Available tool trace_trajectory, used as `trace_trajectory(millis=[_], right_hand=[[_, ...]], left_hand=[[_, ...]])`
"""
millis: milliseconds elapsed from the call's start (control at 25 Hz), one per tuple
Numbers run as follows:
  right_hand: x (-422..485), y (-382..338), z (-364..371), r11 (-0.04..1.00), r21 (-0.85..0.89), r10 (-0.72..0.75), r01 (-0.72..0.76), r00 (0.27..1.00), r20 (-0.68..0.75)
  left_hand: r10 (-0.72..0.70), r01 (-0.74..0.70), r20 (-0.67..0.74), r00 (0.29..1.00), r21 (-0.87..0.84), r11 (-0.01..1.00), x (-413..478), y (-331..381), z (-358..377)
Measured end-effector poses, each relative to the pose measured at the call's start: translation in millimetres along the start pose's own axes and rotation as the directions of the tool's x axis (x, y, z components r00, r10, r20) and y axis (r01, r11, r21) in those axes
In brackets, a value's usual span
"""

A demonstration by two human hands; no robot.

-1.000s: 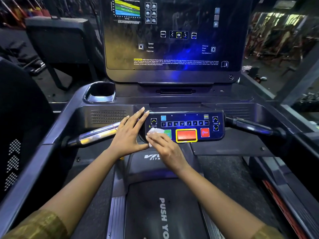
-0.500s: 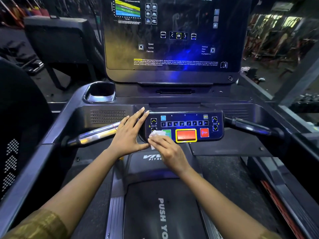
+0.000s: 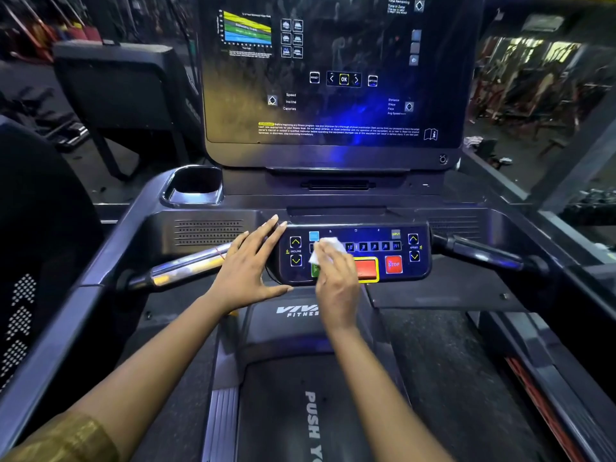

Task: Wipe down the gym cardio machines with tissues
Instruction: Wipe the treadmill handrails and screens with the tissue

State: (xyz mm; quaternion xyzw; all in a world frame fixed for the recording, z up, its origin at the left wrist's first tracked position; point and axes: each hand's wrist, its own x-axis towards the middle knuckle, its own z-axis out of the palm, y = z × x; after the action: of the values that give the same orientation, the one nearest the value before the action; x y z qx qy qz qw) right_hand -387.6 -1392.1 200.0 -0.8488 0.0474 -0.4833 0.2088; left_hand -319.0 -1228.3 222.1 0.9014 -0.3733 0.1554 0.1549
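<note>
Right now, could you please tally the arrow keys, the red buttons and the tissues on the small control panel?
arrow keys: 4
red buttons: 2
tissue: 1
Total: 7

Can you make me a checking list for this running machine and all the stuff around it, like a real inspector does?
Surface: button panel, dark, with its keys lit; the red STOP button is uncovered.
Job's things: white tissue, crumpled, pressed on the number keys.
Clutter: nothing seen.
Grippers: left hand lies flat against the panel's left edge; right hand holds the tissue on the keys.
Cables: nothing seen.
Surroundings: big screen above the panel; cup holder at upper left; another machine to the left, dim gym behind.
</note>
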Motion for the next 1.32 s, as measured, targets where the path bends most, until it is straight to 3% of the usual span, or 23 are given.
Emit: trace_trajectory(millis=[160,280,400,520,680,880,1040,1200,1320], right_hand=[[2.3,0.7,-19.2,0.984,0.133,-0.135,0.121,0.986,0.102],[58.2,24.1,-38.5,0.989,0.146,-0.013,0.007,0.999,0.04],[120.7,46.1,-44.8,0.987,0.116,0.081,-0.113,0.965,0.25],[152.6,58.1,-38.4,0.993,-0.03,0.113,-0.115,0.829,0.547],[168.4,50.6,-11.2,1.0,-0.023,0.022,-0.007,0.675,0.737],[176.1,49.3,44.6,0.993,-0.105,0.065,0.047,0.521,0.851],[168.6,40.4,58.9,0.991,0.022,-0.069,0.129,0.376,0.924],[184.4,53.6,28.5,0.982,0.189,-0.18,-0.029,0.2,0.963],[193.5,75.3,35.6,0.977,0.208,-0.195,-0.046,0.2,0.96]], left_hand=[[-0.013,0.011,-0.019,1.0,-0.097,0.995,1.4,1.4,-6.9],[-0.12,0.107,-0.055,0.991,-0.195,0.975,19.1,8.4,-11.9],[-0.197,0.19,-0.025,0.98,-0.169,0.967,41.2,10.3,-9.3],[-0.188,0.187,-0.04,0.981,-0.036,0.982,41.5,10.0,1.4],[-0.188,0.189,-0.054,0.981,0.01,0.982,37.0,10.9,7.4],[-0.194,0.194,-0.015,0.981,0.014,0.981,35.1,13.4,1.8],[-0.208,0.208,0.02,0.978,-0.007,0.978,34.7,12.9,0.2],[-0.213,0.213,0.044,0.976,0.002,0.977,34.2,14.3,-2.3],[-0.235,0.236,0.072,0.969,-0.001,0.972,34.9,16.3,-3.2]])
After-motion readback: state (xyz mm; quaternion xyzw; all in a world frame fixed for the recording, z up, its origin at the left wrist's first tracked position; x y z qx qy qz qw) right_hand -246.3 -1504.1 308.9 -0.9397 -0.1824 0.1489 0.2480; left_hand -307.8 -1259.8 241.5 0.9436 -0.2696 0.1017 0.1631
